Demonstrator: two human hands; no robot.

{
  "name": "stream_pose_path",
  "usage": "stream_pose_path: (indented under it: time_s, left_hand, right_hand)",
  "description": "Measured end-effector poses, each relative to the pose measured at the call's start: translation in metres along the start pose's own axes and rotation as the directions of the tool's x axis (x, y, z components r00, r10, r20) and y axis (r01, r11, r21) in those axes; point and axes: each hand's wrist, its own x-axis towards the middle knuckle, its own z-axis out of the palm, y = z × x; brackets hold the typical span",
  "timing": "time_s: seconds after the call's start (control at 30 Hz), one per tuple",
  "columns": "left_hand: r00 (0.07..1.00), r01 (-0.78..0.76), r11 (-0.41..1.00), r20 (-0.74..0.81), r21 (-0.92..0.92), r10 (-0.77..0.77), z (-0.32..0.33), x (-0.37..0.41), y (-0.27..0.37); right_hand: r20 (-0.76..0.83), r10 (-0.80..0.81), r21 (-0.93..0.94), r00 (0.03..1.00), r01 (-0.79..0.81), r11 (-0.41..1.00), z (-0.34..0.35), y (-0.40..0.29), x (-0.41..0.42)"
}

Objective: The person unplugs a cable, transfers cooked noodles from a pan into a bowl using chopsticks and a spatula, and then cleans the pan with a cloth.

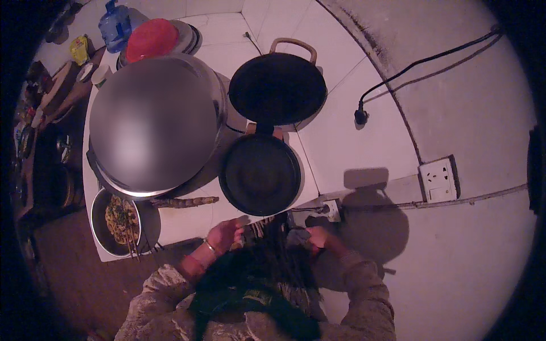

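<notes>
My left hand (224, 235), with a bracelet at the wrist, is at the front edge of the white table (183, 223). Its fingers are curled near a small pale thing; whether they grip it is unclear. My right hand (318, 237) is closed on what looks like a grey cloth (298, 237), beside a wall socket. Between and beyond my hands lies a round electric pan (260, 174), its dark lid (277, 87) with a looped handle raised open. A bundle of dark, thin strips, too dim to name, hangs in front of me.
A large domed metal lid (153, 128) covers the table's left part. Near the front left corner is a metal bowl (97, 223) of food with chopsticks (131, 241). Behind are a red basin (152, 39) and a blue water bottle (115, 27). A plug (361, 116) hangs by the wall.
</notes>
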Motion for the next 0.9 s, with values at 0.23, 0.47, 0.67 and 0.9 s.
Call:
stream_pose_path:
  time_s: [0.23,0.47,0.67,0.9]
  left_hand:
    - [0.999,0.032,0.87,-0.001,0.492,-0.036,0.067,0.016,-0.031]
    - [0.989,-0.111,0.959,-0.068,0.262,0.134,0.05,0.017,-0.017]
    - [0.999,-0.032,0.996,0.002,0.078,0.032,0.084,-0.002,-0.007]
    - [0.892,-0.218,0.975,-0.397,0.046,0.218,0.018,0.007,0.016]
  right_hand:
    - [0.167,-0.26,0.445,0.951,0.163,0.881,-0.019,-0.137,-0.029]
    - [-0.57,-0.41,-0.089,0.712,0.443,0.892,0.033,-0.158,-0.015]
    - [-0.736,-0.333,-0.017,0.589,0.475,0.88,0.031,-0.138,0.036]
    - [-0.831,-0.346,-0.355,0.435,0.064,0.933,-0.094,-0.173,0.132]
